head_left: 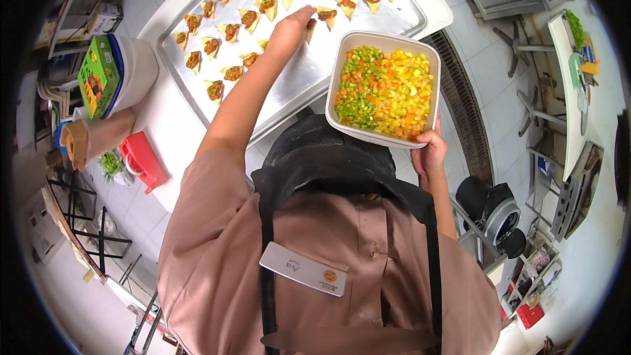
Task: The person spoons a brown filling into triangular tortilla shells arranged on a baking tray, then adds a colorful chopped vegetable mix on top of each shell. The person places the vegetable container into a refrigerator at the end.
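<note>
My right hand [432, 154] grips the near right corner of a square, off-white container [334, 102], tilted toward me and filled with diced green, orange and yellow vegetables [384, 85]. It is held up over the near right edge of a large metal tray [299, 82]. Rows of small yellow pastry pieces with pointed corners [250, 20] lie on that tray, each topped with a reddish-brown filling. Reaching over the middle of the tray, my left hand [292, 29] has its fingers drawn together beside one topped piece [310, 28]. Its fingertips are partly hidden, and whatever they pinch is too small to name.
The tray rests on a white table [164, 151]. At its left stand a white tub [141, 66], a green box [98, 75], a clear pitcher [108, 135] and a red holder [144, 161]. A dark floor grate [463, 98] runs along the right, with a side table [570, 98] beyond.
</note>
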{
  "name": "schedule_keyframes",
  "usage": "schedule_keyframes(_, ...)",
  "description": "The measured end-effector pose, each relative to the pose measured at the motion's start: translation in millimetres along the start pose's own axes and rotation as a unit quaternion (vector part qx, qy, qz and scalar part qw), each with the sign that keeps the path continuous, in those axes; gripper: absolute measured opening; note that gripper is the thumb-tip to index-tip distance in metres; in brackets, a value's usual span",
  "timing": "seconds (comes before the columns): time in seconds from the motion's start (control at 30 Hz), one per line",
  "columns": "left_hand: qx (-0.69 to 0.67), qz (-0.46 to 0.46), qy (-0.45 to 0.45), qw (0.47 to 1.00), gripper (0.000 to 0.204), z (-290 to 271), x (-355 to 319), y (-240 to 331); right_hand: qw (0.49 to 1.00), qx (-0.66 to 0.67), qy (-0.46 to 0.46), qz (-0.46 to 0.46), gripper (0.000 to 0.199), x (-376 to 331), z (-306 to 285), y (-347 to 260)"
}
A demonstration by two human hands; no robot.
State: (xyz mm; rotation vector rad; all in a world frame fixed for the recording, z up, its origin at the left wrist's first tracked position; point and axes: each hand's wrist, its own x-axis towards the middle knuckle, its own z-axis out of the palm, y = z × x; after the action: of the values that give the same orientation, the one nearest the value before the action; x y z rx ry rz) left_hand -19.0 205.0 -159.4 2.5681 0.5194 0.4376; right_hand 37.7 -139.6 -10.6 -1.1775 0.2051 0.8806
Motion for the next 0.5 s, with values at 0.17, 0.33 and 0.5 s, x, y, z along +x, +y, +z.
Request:
schedule_keyframes(0.17,0.094,-0.065,-0.032,0.993,0.031,7,2,19,1.000,0.006,-0.002,-0.004,0.092,2,-3,2)
schedule_keyframes(0.33,-0.137,0.001,0.092,0.986,0.022,-30,-13,85,1.000,0.005,-0.011,-0.011,0.093,5,-7,3)
schedule_keyframes(0.5,-0.086,0.156,-0.199,0.964,0.028,-59,-40,151,0.999,-0.036,-0.027,-0.020,0.090,9,-13,4)
